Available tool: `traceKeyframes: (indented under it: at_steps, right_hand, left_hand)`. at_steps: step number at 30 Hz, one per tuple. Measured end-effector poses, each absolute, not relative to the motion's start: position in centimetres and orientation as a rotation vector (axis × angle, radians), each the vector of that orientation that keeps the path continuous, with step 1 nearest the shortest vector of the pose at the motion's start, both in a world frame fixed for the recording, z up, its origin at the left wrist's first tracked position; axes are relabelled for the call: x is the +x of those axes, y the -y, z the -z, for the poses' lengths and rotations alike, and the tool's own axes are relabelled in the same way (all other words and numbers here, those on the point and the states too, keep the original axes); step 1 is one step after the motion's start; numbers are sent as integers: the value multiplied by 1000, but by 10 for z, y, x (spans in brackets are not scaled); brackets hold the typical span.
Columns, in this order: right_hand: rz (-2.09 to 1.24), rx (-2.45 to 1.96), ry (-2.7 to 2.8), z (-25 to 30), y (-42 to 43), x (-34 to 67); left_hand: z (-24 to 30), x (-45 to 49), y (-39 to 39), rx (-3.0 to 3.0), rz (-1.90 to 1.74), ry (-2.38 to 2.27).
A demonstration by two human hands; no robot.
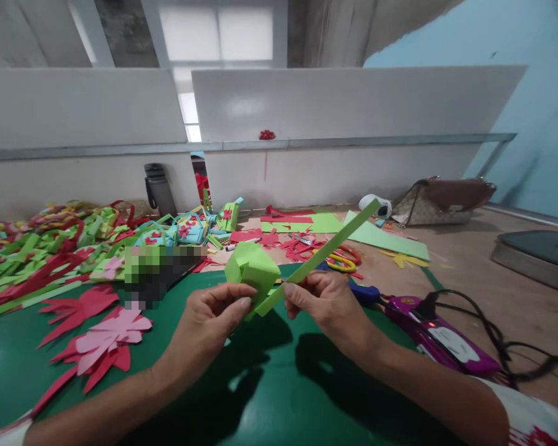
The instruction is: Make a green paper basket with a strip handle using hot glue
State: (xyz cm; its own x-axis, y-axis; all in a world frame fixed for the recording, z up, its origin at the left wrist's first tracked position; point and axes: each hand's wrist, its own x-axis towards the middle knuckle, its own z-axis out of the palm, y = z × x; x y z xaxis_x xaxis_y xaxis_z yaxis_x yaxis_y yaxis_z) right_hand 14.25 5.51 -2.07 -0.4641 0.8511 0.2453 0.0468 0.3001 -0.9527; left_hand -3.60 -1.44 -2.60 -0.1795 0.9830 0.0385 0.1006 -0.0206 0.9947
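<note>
My left hand (211,316) pinches a folded light green paper box (252,267) held above a green cutting mat (121,384). A long light green paper strip (328,249) slants up to the right from the box. My right hand (323,302) grips the strip near its lower end, fingers closed. The two hands almost touch at the middle of the view.
Pink and red paper flowers (105,337) lie on the mat at left. Heaps of green and red paper strips (41,254) and small paper baskets (190,229) sit behind. Scissors (341,260), a purple glue gun with cable (439,331), a dark bottle (159,186) and a handbag (446,201) lie around.
</note>
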Motion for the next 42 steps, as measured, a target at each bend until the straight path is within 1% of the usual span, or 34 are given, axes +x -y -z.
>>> traceKeyframes:
  at_steps: [15, 23, 26, 30, 34, 37, 42]
  right_hand:
    - [-1346, -894, 1749, 17, -41, 136]
    - [-1232, -884, 1871, 16, -40, 134]
    - [-1050, -887, 1948, 4, -52, 147]
    - [-570, -1051, 2051, -13, -81, 182]
    - [-153, -1291, 2256, -6, -101, 206]
    - [15, -1353, 2418, 9, -107, 212]
    - [168, -1305, 2510, 31, -118, 216]
  left_hand:
    - [26, -31, 16, 1326, -1205, -1400]
    - [23, -28, 15, 1363, -1157, -1387]
    - [23, -33, 12, 1300, -1232, -1421]
    - [28, -51, 6, 1151, -1367, -1436]
    - [36, -63, 3, 1019, -1440, -1321]
    - [36, -62, 4, 937, -1448, -1259]
    - [31, -57, 4, 871, -1497, -1088]
